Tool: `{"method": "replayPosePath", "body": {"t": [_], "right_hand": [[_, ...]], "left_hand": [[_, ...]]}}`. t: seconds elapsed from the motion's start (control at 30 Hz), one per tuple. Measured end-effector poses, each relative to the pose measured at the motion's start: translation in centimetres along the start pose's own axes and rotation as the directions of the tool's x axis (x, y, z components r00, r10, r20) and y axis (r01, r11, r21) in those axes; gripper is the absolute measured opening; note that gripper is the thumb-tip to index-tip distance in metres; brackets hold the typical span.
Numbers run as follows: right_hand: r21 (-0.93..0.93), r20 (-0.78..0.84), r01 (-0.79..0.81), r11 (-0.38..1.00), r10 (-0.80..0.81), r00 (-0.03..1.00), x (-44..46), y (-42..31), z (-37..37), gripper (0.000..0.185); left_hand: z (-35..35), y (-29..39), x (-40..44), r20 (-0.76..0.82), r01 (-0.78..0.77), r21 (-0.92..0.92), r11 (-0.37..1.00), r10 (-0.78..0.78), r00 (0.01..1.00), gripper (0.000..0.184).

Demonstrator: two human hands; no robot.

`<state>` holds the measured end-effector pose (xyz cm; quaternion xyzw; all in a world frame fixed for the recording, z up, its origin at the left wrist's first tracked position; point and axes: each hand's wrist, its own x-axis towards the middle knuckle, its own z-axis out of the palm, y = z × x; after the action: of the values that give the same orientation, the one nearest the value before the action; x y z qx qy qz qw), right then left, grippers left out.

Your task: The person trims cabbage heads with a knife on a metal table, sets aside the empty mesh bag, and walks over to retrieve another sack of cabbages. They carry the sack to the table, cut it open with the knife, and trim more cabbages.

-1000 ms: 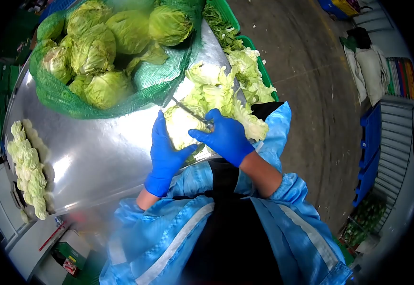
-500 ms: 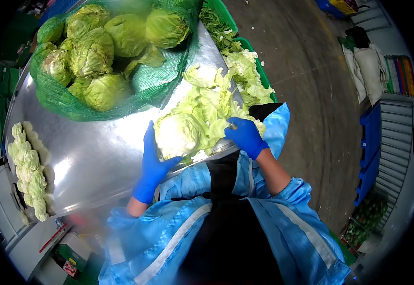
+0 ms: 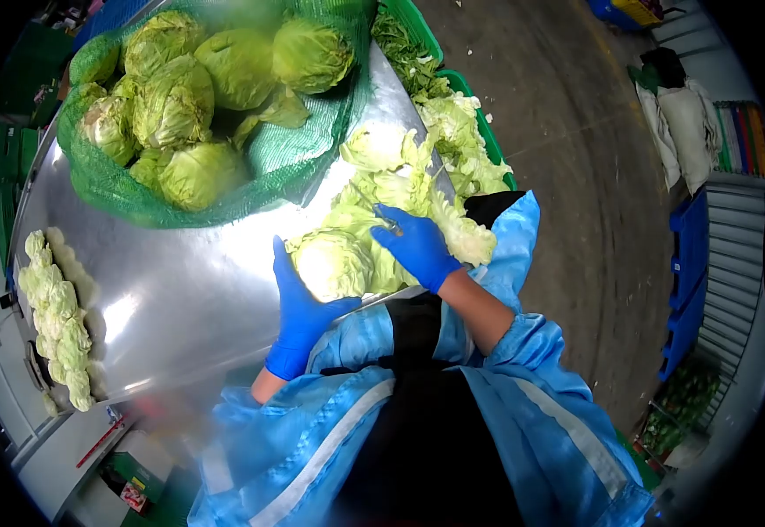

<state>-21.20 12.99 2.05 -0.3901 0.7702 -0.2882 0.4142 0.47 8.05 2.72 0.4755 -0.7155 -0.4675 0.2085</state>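
A pale green lettuce head (image 3: 334, 263) rests at the near edge of the steel table (image 3: 198, 290). My left hand (image 3: 301, 307), in a blue glove, cups its left and near side, thumb along the front. My gloved right hand (image 3: 413, 246) is just right of the head, over the loose lettuce leaves (image 3: 391, 193). Its fingers are bent together around something small with a metallic glint, too small to make out. Beyond, a green mesh sack (image 3: 224, 215) lies open with several untrimmed lettuce heads (image 3: 172, 101) in it.
A row of pale trimmed lettuce heads (image 3: 57, 321) lines the table's left end. Green crates (image 3: 485, 132) holding leaves stand against the right edge. Farther right, across the floor (image 3: 575, 176), are blue crates (image 3: 688, 263) and white sacks (image 3: 685, 123).
My right hand has moved left and slightly up, from the outer leaves to beside the head. My left hand has shifted slightly right and down, still against the lettuce head.
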Motion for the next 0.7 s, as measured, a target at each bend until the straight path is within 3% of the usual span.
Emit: {"method": "replayPosePath", "body": {"t": [0.17,0.27,0.3,0.37,0.4,0.47,0.53,0.57,0.6,0.67,0.7], "right_hand": [[-0.175,-0.125,0.121,0.977,-0.144,0.982,1.5,3.7,1.8,0.036],[-0.195,-0.182,0.120,0.973,-0.156,0.971,3.7,4.5,0.8,0.036],[-0.161,-0.214,0.129,0.979,-0.162,0.963,4.6,4.2,-0.4,0.035],[-0.110,-0.291,0.103,0.989,-0.131,0.948,6.7,4.2,-3.3,0.034],[-0.259,-0.285,0.050,0.965,-0.126,0.950,7.8,4.3,-5.0,0.037],[-0.388,-0.276,0.171,0.906,-0.291,0.916,8.4,2.9,-7.5,0.050],[-0.301,-0.317,0.234,0.924,-0.328,0.890,5.8,-2.6,-7.9,0.065],[0.008,-0.247,0.351,0.936,-0.338,0.908,4.6,-4.2,-6.9,0.066],[0.329,-0.175,0.387,0.862,-0.347,0.921,3.3,-5.9,-5.9,0.067],[0.180,0.224,0.106,0.978,-0.146,0.964,3.2,-5.5,-3.8,0.058],[0.302,0.211,0.114,0.946,-0.183,0.960,3.6,-3.2,-1.7,0.055]], "left_hand": [[-1.9,-0.6,0.2,0.027,0.079,-0.319,0.944,-0.074,0.997,0.134],[-3.7,-1.4,1.5,0.096,0.097,-0.558,0.824,-0.052,0.994,0.131],[-4.1,-0.6,1.8,0.148,0.175,-0.617,0.767,-0.105,0.983,0.134],[-4.5,0.4,2.7,0.182,0.115,-0.613,0.782,-0.002,0.983,0.137],[-4.5,1.1,3.2,0.200,0.085,-0.615,0.784,0.051,0.978,0.138],[-4.6,3.1,4.6,0.261,0.046,-0.520,0.853,0.108,0.959,0.139],[-4.8,3.2,6.1,0.362,-0.010,-0.337,0.941,0.139,0.922,0.139],[-4.7,3.6,6.9,0.406,-0.163,-0.115,0.980,0.197,0.892,0.137],[-4.3,3.4,7.5,0.453,-0.306,0.014,0.952,0.267,0.851,0.134],[-3.3,2.6,8.0,0.483,-0.438,0.136,0.888,0.327,0.812,0.132],[-3.1,1.9,7.6,0.387,-0.418,0.101,0.903,0.352,0.853,0.133]]}}
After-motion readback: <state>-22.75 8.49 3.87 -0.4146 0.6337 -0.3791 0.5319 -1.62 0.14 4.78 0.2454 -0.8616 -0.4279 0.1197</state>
